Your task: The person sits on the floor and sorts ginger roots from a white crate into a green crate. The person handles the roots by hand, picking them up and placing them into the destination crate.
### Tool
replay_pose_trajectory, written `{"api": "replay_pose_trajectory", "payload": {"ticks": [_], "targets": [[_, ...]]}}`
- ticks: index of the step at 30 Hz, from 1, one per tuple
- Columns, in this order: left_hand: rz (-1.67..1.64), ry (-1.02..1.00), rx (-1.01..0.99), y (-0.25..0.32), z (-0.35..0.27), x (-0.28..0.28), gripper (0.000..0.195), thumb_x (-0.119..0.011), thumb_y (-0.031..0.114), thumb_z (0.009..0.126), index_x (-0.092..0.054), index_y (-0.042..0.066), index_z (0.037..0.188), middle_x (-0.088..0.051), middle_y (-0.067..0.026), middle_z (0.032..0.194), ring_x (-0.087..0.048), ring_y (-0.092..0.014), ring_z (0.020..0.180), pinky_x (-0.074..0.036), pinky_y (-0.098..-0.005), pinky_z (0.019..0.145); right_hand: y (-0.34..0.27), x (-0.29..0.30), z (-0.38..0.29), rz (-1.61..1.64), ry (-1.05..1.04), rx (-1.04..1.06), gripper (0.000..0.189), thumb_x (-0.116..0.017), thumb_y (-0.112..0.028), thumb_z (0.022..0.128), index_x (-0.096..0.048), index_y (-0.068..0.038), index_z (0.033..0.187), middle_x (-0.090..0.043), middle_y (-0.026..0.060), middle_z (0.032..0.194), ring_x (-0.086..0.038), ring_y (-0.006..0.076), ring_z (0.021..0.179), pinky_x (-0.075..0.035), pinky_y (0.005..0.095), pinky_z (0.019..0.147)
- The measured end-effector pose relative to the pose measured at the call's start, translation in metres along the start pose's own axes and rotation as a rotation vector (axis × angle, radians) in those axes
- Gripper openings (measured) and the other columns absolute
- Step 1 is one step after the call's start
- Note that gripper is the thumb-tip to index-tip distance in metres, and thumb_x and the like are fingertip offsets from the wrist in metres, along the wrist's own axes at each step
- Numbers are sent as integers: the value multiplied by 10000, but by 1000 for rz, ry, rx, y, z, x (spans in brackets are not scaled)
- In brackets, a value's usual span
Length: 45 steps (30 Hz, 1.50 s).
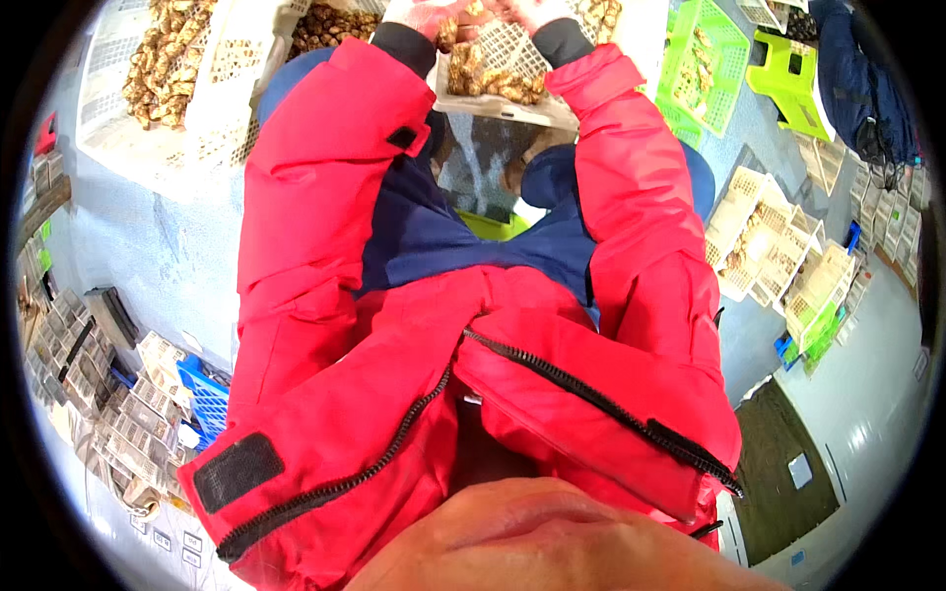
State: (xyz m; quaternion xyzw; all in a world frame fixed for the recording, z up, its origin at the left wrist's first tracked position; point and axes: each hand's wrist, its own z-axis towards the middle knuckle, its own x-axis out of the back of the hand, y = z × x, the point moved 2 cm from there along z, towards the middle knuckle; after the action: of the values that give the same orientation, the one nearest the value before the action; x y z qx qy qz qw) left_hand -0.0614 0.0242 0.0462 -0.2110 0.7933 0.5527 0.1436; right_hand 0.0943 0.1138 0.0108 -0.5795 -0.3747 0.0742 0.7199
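My left hand (pixel 423 15) and my right hand (pixel 536 13) reach over a white plastic crate (pixel 543 114) in front of me, at the top of the head view. The top edge of the picture cuts both off. Brown knobbly produce (pixel 488 77), of a kind I cannot make out, lies along the near side of this crate. One brown piece (pixel 447 35) is right beside my left hand, and a smaller piece (pixel 474 7) shows between the hands. Whether either hand grips anything cannot be told.
Left stands a large white crate (pixel 92 122) of brown produce (pixel 159 81). To the right are a green basket (pixel 728 81) with pale pieces, a lime-green stool (pixel 783 81) and a person's dark clothing (pixel 865 89). White baskets (pixel 739 185) sit farther right; a blue basket (pixel 203 399) is at lower left.
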Motion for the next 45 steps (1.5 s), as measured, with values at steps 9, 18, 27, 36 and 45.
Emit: {"api": "replay_pose_trajectory", "payload": {"ticks": [9,18,27,36,45], "targets": [[-398,-278,117,23,-28,-40,390,-402,288,845,-382,27,1134,-452,-121,1120,-475,-216,1004,-464,-222,615,34,-67,-51,-1093,-828,-125,416,-505,-359,708,-477,-169,1078,-548,64,1005,-521,213,924,-402,354,775],[-292,-298,0,21,-21,-33,318,-434,220,834,-416,19,1080,-453,-138,1111,-455,-245,1036,-464,-240,633,33,-58,-48,-956,-822,-267,352,-554,-246,684,-509,-168,1024,-559,83,971,-520,204,931,-413,339,756],[-1086,-329,-332,118,-54,21,407,-546,234,747,-448,-1,1064,-490,-163,1072,-508,-218,950,-442,-280,632,18,29,-35,-64,-322,-357,330,-553,-183,723,-501,-66,1028,-567,67,935,-569,166,759,-467,303,633],[-17,-118,-125,23,-36,-27,440,-514,197,786,-359,57,1173,-476,-79,1113,-515,-204,946,-441,-286,639,-72,38,-58,1043,-170,-342,202,-520,-215,785,-525,-46,896,-557,83,830,-568,244,804,-467,351,675],[-94,-127,-52,-13,-9,-15,338,-536,55,735,-441,21,1058,-535,-65,954,-540,-170,833,-495,-344,651,-77,28,-68,710,-172,-250,397,-525,-201,781,-429,12,1102,-553,88,904,-578,196,761,-469,283,675]]}}
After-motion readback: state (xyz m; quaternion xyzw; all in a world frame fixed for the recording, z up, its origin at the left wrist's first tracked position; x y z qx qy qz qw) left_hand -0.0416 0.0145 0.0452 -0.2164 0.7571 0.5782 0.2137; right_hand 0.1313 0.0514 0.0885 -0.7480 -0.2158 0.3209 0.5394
